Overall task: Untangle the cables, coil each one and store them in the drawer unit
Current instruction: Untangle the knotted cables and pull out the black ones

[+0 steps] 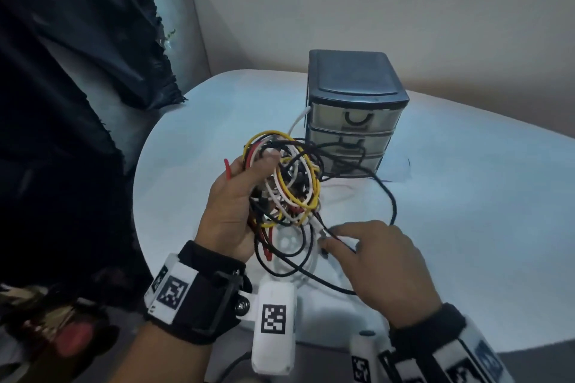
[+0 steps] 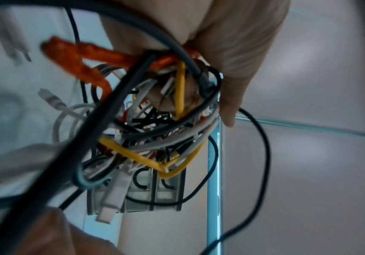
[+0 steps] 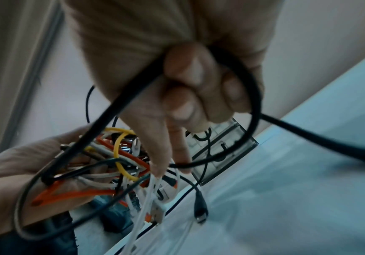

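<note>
A tangle of cables [image 1: 292, 183] in yellow, white, black and red hangs above the white table [image 1: 466, 196]. My left hand [image 1: 264, 183] grips it, thumb across the front. The same bundle [image 2: 155, 129] fills the left wrist view. My right hand [image 1: 329, 238] is just below the bundle. In the right wrist view its curled fingers [image 3: 188, 94] hold a thick black cable [image 3: 308, 132], while forefinger and thumb reach to the white strands. A black plug [image 3: 201, 212] and a white plug [image 3: 157, 212] dangle. The small drawer unit [image 1: 354, 109] stands behind, its three drawers closed.
A white cable [image 1: 298, 118] runs up beside the drawer unit's left side. A black loop [image 1: 389, 196] trails over the table to the right. Dark crumpled sheeting [image 1: 77, 71] covers a grey object at the left, beyond the table's curved edge [image 1: 140, 183].
</note>
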A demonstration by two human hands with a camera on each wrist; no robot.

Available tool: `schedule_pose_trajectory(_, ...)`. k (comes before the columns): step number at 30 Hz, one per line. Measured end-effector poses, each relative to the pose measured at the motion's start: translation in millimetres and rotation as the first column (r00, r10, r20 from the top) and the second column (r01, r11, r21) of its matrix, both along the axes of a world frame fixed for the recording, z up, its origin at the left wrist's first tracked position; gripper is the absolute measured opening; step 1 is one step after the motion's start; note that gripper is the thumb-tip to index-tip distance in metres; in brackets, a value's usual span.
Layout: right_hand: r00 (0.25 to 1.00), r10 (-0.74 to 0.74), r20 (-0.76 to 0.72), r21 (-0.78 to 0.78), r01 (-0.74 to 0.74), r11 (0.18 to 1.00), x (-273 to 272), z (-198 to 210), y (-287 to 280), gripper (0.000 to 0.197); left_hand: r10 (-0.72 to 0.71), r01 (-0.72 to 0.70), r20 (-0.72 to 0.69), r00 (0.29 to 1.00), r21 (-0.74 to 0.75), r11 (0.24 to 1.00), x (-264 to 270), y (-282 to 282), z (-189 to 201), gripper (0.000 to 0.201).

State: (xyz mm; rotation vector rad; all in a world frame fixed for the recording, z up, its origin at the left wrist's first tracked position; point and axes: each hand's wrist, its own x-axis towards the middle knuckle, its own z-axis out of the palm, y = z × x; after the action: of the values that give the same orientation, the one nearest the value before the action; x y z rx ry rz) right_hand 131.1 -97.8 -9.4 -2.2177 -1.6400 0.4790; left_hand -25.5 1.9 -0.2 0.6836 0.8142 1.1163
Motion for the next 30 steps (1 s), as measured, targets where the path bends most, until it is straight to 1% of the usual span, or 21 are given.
schedule_pose_trajectory(2, 0.996, 0.0, 0.088, -0.024, 0.002, 1.0, 4.4, 0.8, 0.6, 0.029, -0.018, 0.021, -0.043, 0.999, 0.065, 0.998, 2.8, -2.5, -1.1, 0.042)
schedule_pose_trajectory(4, 0.983, -0.038, 0.181, -0.041, 0.046, 0.998, 14.0, 1.2, 0.2, 0.027, 0.012, -0.004, -0.077, 0.997, 0.103, 0.995, 3.4, -3.0, -1.1, 0.04)
schedule_pose_trajectory(5, 0.978, -0.094, 0.184, -0.027, 0.101, 0.994, 21.9, 1.2, -0.6, 0.024, 0.037, -0.027, -0.084, 0.996, 0.117, 0.993, 1.2, -1.3, -0.7, 0.041)
schedule_pose_trajectory(7, 0.957, -0.279, 0.079, 0.039, 0.277, 0.96, 40.8, 7.5, -4.1, 0.021, 0.095, -0.085, -0.083, 0.992, 0.119, 0.989, -6.8, 5.5, -2.2, 0.037)
schedule_pose_trajectory(9, 0.887, -0.454, -0.089, 0.123, 0.462, 0.878, 60.6, 17.8, -9.0, 0.023, 0.158, -0.154, -0.049, 0.986, 0.084, 0.985, -16.5, 13.1, -3.1, 0.029)
schedule_pose_trajectory(11, 0.825, -0.534, -0.188, 0.141, 0.56, 0.816, 72.3, 23.9, -14.7, 0.02, 0.181, -0.18, -0.031, 0.983, 0.031, 0.983, -22.4, 17.1, -2.7, 0.024)
schedule_pose_trajectory(12, 0.825, -0.533, -0.187, 0.128, 0.559, 0.82, 73.8, 22.8, -16.6, 0.014, 0.176, -0.175, -0.027, 0.984, 0.008, 0.984, -22.7, 17.2, -1.7, 0.024)
schedule_pose_trajectory(13, 0.849, -0.507, -0.152, 0.116, 0.524, 0.843, 71.8, 20.2, -17.1, 0.007, 0.163, -0.164, -0.024, 0.986, -0.016, 0.986, -21.7, 15.8, -0.4, 0.031)
schedule_pose_trajectory(14, 0.883, -0.456, -0.112, 0.114, 0.467, 0.877, 66.8, 16.4, -17.2, 0.007, 0.15, -0.151, -0.015, 0.989, -0.039, 0.988, -19.7, 12.9, 1.7, 0.043)
schedule_pose_trajectory(15, 0.918, -0.388, -0.074, 0.123, 0.395, 0.91, 60.1, 11.0, -18.0, 0.017, 0.145, -0.145, -0.008, 0.989, -0.05, 0.988, -17.2, 10.1, 3.8, 0.05)
schedule_pose_trajectory(16, 0.949, -0.311, -0.054, 0.181, 0.316, 0.931, 52.3, 7.0, -17.9, 0.025, 0.137, -0.137, -0.002, 0.991, -0.05, 0.989, -15.0, 8.3, 3.9, 0.052)
schedule_pose_trajectory(17, 0.97, -0.241, -0.037, 0.283, 0.242, 0.928, 45.0, 5.2, -16.5, 0.03, 0.121, -0.12, 0.001, 0.993, -0.055, 0.991, -13.0, 7.2, 3.2, 0.05)
schedule_pose_trajectory(19, 0.996, -0.088, -0.018, 0.48, 0.086, 0.873, 29.4, 8.3, -11.5, 0.025, 0.072, -0.071, 0.004, 0.997, -0.073, 0.995, -8.2, 4.5, 0.8, 0.05)
schedule_pose_trajectory(20, 0.999, -0.011, -0.043, 0.514, 0.031, 0.857, 23.0, 9.3, -8.8, 0.02, 0.048, -0.048, 0.002, 0.999, -0.075, 0.996, -5.7, 2.9, -1.1, 0.051)
schedule_pose_trajectory(21, 0.993, 0.051, -0.104, 0.5, 0.008, 0.866, 18.1, 9.5, -5.3, 0.019, 0.015, -0.015, -0.005, 1.0, -0.072, 0.997, -3.2, 0.8, -1.9, 0.051)
schedule_pose_trajectory(22, 0.98, 0.088, -0.177, 0.444, 0.0, 0.896, 13.6, 9.3, -2.4, 0.022, -0.021, 0.02, -0.016, 1.0, -0.072, 0.997, -0.7, -1.2, -2.4, 0.049)
schedule_pose_trajectory(24, 0.962, 0.112, -0.249, 0.277, -0.04, 0.96, 11.5, 3.7, 2.9, 0.033, -0.097, 0.096, -0.014, 0.995, -0.054, 0.994, 3.9, -4.5, -3.8, 0.04)
schedule_pose_trajectory(25, 0.957, 0.126, -0.263, 0.223, -0.066, 0.973, 12.9, 0.5, 4.3, 0.034, -0.133, 0.133, 0.003, 0.991, -0.038, 0.99, 6.2, -6.1, -4.0, 0.038)
schedule_pose_trajectory(26, 0.95, 0.129, -0.283, 0.207, -0.07, 0.976, 14.6, -2.0, 5.3, 0.03, -0.155, 0.155, 0.019, 0.988, -0.023, 0.988, 7.4, -7.0, -4.9, 0.038)
schedule_pose_trajectory(28, 0.943, 0.079, -0.324, 0.247, 0.004, 0.969, 20.2, 0.5, 5.2, 0.017, -0.14, 0.14, 0.052, 0.989, 0.0, 0.99, 7.6, -4.7, -7.8, 0.034)
schedule_pose_trajectory(30, 0.946, -0.018, -0.325, 0.296, 0.12, 0.948, 32.8, 4.8, 4.0, 0.023, -0.14, 0.14, 0.078, 0.987, 0.009, 0.99, 5.3, -0.1, -9.7, 0.03)
